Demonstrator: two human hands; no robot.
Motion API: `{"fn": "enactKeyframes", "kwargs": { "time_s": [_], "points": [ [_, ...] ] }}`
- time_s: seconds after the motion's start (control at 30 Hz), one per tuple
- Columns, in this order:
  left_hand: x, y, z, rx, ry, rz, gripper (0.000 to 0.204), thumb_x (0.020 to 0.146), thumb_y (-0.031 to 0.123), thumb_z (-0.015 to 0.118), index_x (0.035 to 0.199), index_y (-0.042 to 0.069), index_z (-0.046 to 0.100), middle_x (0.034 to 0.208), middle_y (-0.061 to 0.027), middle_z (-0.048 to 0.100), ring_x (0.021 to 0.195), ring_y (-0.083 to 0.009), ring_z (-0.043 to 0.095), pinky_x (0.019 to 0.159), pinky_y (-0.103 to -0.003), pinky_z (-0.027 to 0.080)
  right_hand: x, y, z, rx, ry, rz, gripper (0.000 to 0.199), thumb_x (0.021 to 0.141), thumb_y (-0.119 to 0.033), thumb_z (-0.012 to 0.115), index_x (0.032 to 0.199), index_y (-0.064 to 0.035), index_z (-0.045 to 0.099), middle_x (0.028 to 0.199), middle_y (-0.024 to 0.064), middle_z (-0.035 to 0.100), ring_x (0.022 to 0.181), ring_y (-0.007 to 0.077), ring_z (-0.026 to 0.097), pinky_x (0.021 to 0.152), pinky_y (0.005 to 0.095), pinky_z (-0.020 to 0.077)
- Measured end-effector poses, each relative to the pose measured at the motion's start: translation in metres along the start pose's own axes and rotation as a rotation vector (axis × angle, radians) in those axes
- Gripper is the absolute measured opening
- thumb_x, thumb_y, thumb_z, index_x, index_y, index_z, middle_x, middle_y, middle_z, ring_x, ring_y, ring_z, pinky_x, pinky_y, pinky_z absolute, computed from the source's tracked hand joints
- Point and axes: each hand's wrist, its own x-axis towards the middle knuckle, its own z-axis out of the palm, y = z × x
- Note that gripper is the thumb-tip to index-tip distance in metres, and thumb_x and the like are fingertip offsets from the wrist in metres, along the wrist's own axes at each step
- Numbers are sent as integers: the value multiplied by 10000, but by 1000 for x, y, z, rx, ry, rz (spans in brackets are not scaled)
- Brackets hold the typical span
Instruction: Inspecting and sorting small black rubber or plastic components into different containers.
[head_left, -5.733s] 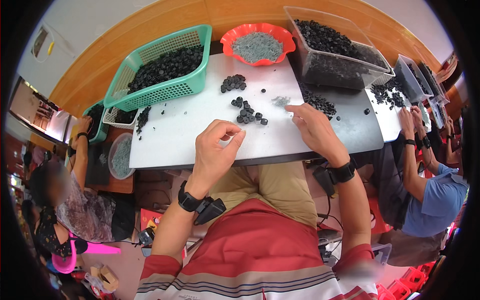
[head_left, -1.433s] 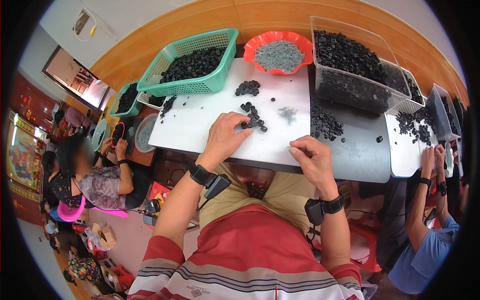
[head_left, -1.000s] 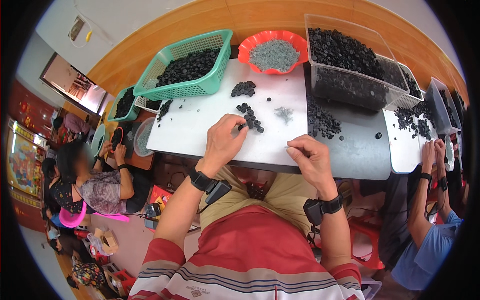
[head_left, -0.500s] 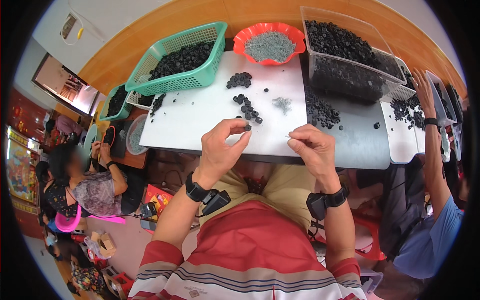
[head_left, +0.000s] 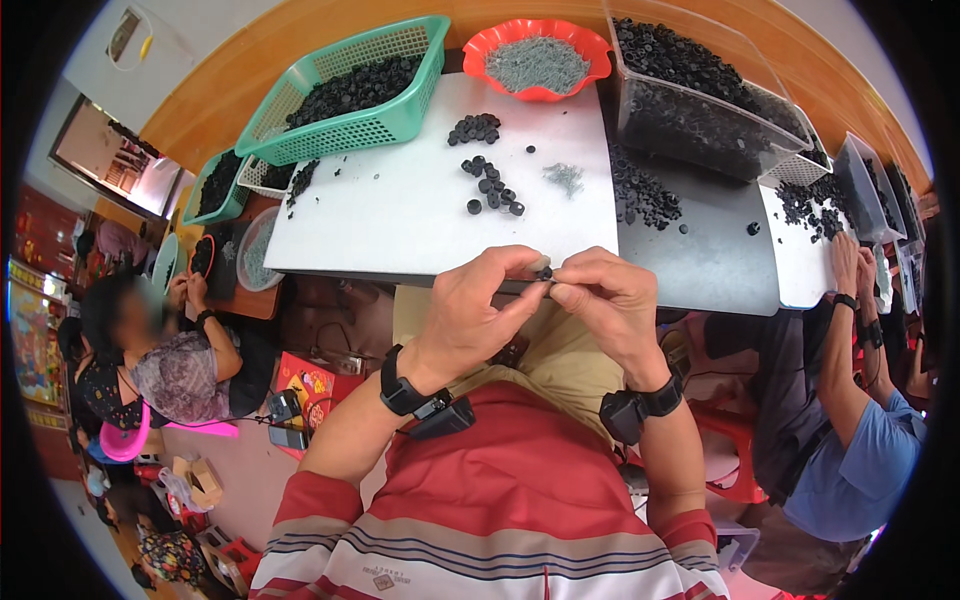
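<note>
My left hand (head_left: pixel 465 315) pinches a small black knob-like part (head_left: pixel 543 273) between thumb and fingertips, just off the table's front edge. Against it, the closed fingertips of my right hand (head_left: pixel 612 300) meet the left ones; the thin silvery pin they carry is mostly hidden now. Beyond my hands, on the white board (head_left: pixel 370 225), lie a loose group of black knobs (head_left: pixel 492 187) and a tighter cluster of black knobs (head_left: pixel 473 128). A small heap of thin silvery pins (head_left: pixel 565 179) rests to their right.
Across the back stand a green basket (head_left: pixel 400 128) of black parts, a red scalloped bowl (head_left: pixel 540 94) of silvery pins, and a clear bin (head_left: pixel 690 135) of black parts. Black parts (head_left: pixel 645 200) are scattered on the dark board. Co-workers sit left (head_left: pixel 190 375) and right (head_left: pixel 860 440).
My two hands have come together, the right one moving left and the left one moving right with the knob. The view has shifted slightly. The right co-worker's hand has drawn nearer.
</note>
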Motion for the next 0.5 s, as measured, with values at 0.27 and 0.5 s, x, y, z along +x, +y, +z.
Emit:
{"fn": "enactKeyframes", "kwargs": {
  "time_s": [0.27, 0.5],
  "points": [
    [-5, 5, -1, 61, -32, 30, 306, 842, 20, 766, 1123, 42, 648, 932, -119, 726, 800, -246, 745, 679, -328, 602, -8, 0, 2, -43, 32, 28, 124, 855, 18, 777, 976, -1, 756, 888, 73, 718, 770, 125, 650, 669, 257, 512],
    [-10, -1, 5, 112, -21, 111, 309, 827, 30, 788, 1111, 40, 665, 897, -97, 747, 753, -196, 747, 630, -279, 581, -13, 0, 1, -210, 29, -37, 136, 831, 29, 780, 958, -6, 745, 871, 92, 714, 725, 159, 666, 653, 265, 522]
  ]
}}
